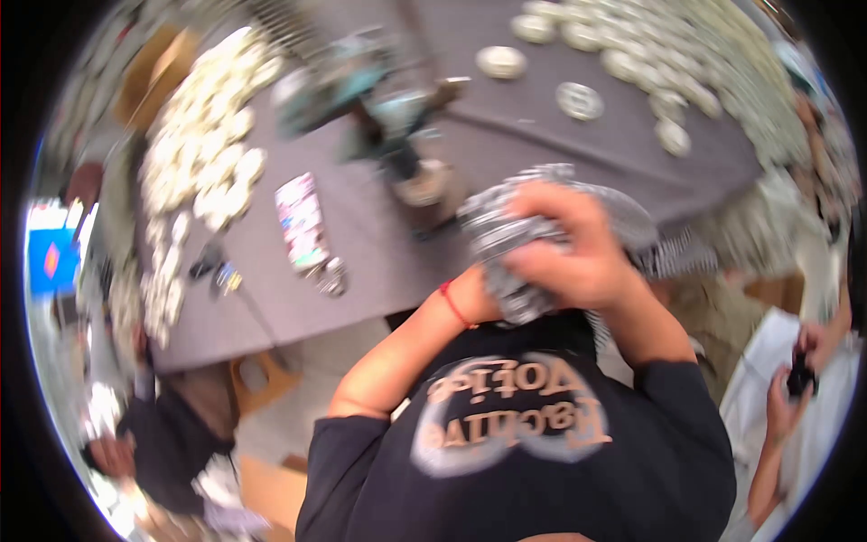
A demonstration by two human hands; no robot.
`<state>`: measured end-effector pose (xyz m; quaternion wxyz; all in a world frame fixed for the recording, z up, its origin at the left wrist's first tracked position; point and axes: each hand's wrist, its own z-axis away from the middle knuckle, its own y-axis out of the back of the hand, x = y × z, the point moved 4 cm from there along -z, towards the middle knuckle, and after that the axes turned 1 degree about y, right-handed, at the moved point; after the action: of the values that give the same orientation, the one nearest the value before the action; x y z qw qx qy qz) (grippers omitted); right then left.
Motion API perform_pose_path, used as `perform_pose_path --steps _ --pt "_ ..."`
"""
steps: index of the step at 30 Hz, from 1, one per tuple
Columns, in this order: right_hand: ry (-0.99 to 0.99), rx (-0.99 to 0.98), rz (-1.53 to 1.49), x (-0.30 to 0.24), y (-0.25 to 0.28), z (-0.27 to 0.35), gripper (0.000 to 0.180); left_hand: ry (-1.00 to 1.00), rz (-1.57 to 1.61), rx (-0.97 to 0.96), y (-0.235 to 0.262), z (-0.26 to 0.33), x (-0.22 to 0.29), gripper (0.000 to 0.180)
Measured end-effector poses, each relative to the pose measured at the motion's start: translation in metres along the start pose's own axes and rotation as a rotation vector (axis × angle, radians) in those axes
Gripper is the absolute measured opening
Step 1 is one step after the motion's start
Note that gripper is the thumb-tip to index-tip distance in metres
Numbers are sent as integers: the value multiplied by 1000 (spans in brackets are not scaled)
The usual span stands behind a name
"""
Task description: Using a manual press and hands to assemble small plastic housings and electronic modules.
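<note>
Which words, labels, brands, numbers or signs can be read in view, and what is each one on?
Black T-shirt: large orange lettering, upside down in this view; legible, but wording not copied here.
Blue panel, far left: reddish diamond emblem; any wording too small to read.
Pink-and-white patterned rectangle on the table: too blurred to read.
Grey striped bundle: no readable text.

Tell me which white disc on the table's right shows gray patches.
The loose disc straight beyond the gray bundle; the neighbouring discs look pale all over.

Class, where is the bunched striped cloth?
In the head view, the striped cloth is just right of centre, gripped in the right hand, near the red bracelet.
</note>
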<state>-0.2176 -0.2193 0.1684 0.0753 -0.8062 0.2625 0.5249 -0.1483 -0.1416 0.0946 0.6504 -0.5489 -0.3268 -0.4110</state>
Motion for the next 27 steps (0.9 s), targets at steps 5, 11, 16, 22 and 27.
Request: perform_pose_path --steps 5,11,16,22,27 --pt "-362 464 -421 32 23 43 33 -765 -1270 864 98 125 15 59" --pt "-329 440 -498 66 34 41 47 -28 -809 1987 238 344 -121 62" --pt "-412 246 -472 40 0 -4 46 -34 -386 1777 262 353 -131 54" --pt "-324 -304 -514 -31 -173 -85 52 16 -2 1564 270 332 -115 36" --pt "162 -858 -303 -12 -291 -51 35 -97 167 1383 253 304 -48 36"
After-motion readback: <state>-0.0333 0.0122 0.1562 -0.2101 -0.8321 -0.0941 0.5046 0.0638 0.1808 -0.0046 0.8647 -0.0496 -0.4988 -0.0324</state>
